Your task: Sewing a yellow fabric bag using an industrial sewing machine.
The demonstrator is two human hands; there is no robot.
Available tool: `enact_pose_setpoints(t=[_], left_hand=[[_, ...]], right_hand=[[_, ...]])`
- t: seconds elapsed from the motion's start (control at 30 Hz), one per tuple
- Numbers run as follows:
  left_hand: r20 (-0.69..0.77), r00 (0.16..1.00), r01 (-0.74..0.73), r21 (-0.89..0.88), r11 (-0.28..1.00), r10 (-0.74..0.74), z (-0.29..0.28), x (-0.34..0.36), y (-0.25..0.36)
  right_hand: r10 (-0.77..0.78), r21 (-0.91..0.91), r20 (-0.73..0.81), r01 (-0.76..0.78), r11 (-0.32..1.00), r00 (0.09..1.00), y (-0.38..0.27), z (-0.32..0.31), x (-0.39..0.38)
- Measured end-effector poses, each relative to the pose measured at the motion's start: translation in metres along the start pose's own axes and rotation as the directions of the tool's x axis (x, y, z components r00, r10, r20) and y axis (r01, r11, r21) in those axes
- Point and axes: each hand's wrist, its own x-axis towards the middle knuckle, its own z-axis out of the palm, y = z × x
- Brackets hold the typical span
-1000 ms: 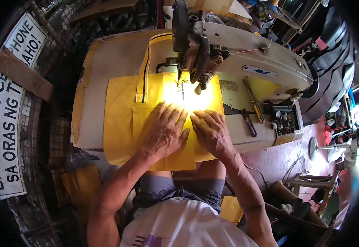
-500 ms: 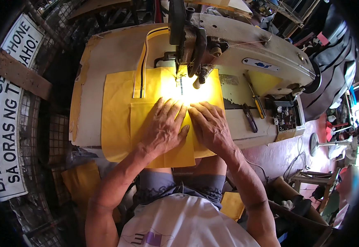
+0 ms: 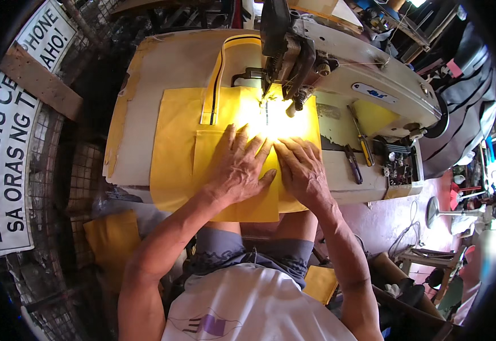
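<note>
A yellow fabric panel (image 3: 171,150) with a second yellow piece layered on it lies on the sewing machine's bed, its near edge hanging over my lap. My left hand (image 3: 239,167) presses flat on the layered piece, fingers stretched forward and thumb out to the right. Beside it my right hand (image 3: 303,170) also lies flat, its fingers angled toward the needle. Both are open, just short of the brightly lit presser foot area of the sewing machine (image 3: 286,57). A yellow strap with a dark stripe (image 3: 219,71) loops up from the panel toward the machine head. Glare hides the needle point.
On the machine bed's right lie a yellow-handled screwdriver (image 3: 366,149), a dark slim hand tool (image 3: 353,165) and a tray of small metal parts (image 3: 398,165). A wire grid with a white sign (image 3: 9,187) stands left. More yellow fabric (image 3: 111,238) hangs low at left.
The whole view has shifted, so the machine and fabric appear farther right and slightly higher. Both hands stay flat in about the same places on the fabric.
</note>
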Motion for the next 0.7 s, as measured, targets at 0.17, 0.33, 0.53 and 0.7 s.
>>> enact_pose_setpoints(t=[0.17,0.33,0.53,0.7], left_hand=[[-0.013,1.0,-0.014,-0.019,1.0,0.013,0.002,-0.001,-0.004],[-0.06,0.998,-0.01,-0.058,0.998,0.007,0.002,0.003,-0.021],[-0.073,0.997,-0.021,-0.096,0.995,0.014,0.004,0.017,-0.04],[-0.07,0.997,-0.047,-0.086,0.995,0.041,0.005,0.025,-0.046]], right_hand=[[-0.017,0.061,0.042,0.015,0.998,0.999,0.008,-0.003,0.004],[-0.068,0.121,0.08,0.058,0.991,0.995,0.014,0.007,0.017],[-0.018,0.152,0.161,-0.006,0.988,0.987,0.022,0.011,0.036],[-0.017,0.124,0.181,-0.005,0.992,0.983,0.026,0.011,0.044]])
